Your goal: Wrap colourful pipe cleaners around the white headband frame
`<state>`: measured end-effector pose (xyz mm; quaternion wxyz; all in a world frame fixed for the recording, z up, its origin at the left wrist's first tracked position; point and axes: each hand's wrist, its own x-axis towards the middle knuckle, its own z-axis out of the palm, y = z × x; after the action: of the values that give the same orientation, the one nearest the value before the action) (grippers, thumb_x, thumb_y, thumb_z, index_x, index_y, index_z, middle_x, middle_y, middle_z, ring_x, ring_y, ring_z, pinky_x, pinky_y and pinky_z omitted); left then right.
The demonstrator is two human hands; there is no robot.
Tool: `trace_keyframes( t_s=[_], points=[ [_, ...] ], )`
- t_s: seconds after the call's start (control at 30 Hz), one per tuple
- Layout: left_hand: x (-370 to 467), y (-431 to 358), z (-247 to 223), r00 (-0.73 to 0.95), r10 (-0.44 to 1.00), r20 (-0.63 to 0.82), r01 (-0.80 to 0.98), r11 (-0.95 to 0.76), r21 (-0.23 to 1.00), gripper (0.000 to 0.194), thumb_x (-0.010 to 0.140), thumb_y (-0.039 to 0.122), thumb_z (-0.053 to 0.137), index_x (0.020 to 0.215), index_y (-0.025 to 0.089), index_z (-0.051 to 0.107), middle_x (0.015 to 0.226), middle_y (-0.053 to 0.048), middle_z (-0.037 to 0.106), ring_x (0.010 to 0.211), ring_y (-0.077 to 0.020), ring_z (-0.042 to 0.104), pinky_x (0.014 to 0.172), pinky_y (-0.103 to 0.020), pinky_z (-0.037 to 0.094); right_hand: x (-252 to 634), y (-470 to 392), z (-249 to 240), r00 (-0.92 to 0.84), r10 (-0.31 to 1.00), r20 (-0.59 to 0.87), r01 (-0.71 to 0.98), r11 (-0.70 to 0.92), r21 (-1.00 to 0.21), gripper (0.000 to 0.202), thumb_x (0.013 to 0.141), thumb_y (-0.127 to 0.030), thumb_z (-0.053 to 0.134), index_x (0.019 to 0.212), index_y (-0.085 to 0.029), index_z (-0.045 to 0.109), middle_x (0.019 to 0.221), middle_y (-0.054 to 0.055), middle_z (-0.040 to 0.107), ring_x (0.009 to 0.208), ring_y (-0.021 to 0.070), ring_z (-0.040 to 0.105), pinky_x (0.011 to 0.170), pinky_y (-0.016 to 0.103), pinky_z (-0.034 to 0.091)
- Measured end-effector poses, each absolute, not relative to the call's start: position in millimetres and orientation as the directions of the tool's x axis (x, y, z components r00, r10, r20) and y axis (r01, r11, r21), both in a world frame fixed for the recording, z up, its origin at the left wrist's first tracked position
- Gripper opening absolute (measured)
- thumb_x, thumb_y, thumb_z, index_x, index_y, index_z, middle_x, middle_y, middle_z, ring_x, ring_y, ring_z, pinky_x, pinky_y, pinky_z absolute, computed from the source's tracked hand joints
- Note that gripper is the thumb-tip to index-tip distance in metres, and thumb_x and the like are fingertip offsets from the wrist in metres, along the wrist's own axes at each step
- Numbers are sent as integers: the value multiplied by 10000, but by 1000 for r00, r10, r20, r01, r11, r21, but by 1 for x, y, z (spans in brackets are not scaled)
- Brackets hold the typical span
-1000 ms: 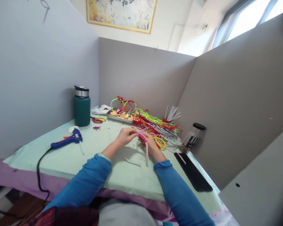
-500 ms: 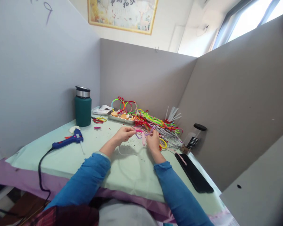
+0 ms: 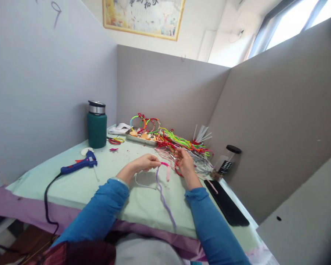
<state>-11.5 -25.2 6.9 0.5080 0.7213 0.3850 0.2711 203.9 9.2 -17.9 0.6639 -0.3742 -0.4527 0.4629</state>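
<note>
- Nearest me, the purple stem point(image 3: 163, 198) dangles from beside my left hand point(image 3: 146, 162), its free end toward the front of the desk point(image 3: 105, 162). Nearly all of it is loose, so I judge its winding barely begun, if at all.
- A thin white tail point(image 3: 145, 185) curves beneath that hand. I take it for the bare remainder of the band, with covering left to do.
- My left hand pinches the band point(image 3: 164, 163), thumb against fingertips. Out of that grip comes a bright pink stretch, then a drooping pale pink end; both look finished.
- My right hand point(image 3: 185, 162) is apart from the band, fingers loosely parted and curled, with nothing that I can see between them.
- Off to the left lies the blue glue gun point(image 3: 75, 166), untouched.
- Behind my right hand is the heap of coloured stems point(image 3: 187, 141).
- Farthest back, coloured rings point(image 3: 131, 122) stand at the metal tray point(image 3: 140, 140), looking complete; my band is unclosed.
</note>
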Motion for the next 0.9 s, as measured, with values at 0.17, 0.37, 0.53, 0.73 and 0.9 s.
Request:
trace_keyframes(
  t_s=[0.17, 0.37, 0.53, 0.73, 0.9],
  points=[
    [-9, -21, 0, 450, 893, -11, 457, -220, 862, 491, 615, 625, 666, 664, 146, 571, 529, 51, 428, 445, -64, 313, 435, -229, 203, 191, -11, -15, -300, 935, 188, -21, 190, -981, 340, 700, -501, 683, 748, -166, 649, 650, 10, 616, 499, 97, 482, 476, 231, 361],
    [-8, -16, -8, 394, 919, -10, 494, -203, 846, 402, 628, 528, 677, 624, 144, 560, 483, 62, 383, 447, -66, 291, 457, -234, 204, 178, -19, -19, -416, 893, 169, 97, 229, -969, 216, 665, -341, 709, 680, -140, 630, 563, -26, 545, 480, 77, 427, 463, 216, 303],
    [-8, -15, -8, 404, 914, -46, 501, -179, 847, 330, 653, 462, 662, 651, 142, 581, 472, 59, 379, 433, -72, 302, 435, -235, 195, 178, -18, -25, -433, 887, 159, 94, 220, -971, 212, 703, -349, 678, 686, -150, 606, 542, -31, 532, 457, 83, 440, 448, 218, 322],
    [-8, -16, -7, 425, 902, -83, 443, -127, 888, 280, 629, 397, 668, 679, 130, 600, 537, 35, 477, 424, -59, 308, 405, -224, 205, 175, -17, -27, -438, 889, 131, 84, 186, -979, 172, 703, -316, 657, 679, -163, 584, 536, -30, 534, 437, 90, 463, 414, 215, 346],
    [-11, -16, -7, 525, 845, -105, 317, -80, 945, 238, 583, 325, 684, 690, 127, 606, 461, 72, 368, 404, -60, 300, 396, -217, 255, 176, -16, -28, -428, 894, 136, 61, 179, -982, 169, 686, -310, 668, 675, -168, 575, 555, -33, 548, 412, 80, 449, 393, 214, 364]
  ],
)
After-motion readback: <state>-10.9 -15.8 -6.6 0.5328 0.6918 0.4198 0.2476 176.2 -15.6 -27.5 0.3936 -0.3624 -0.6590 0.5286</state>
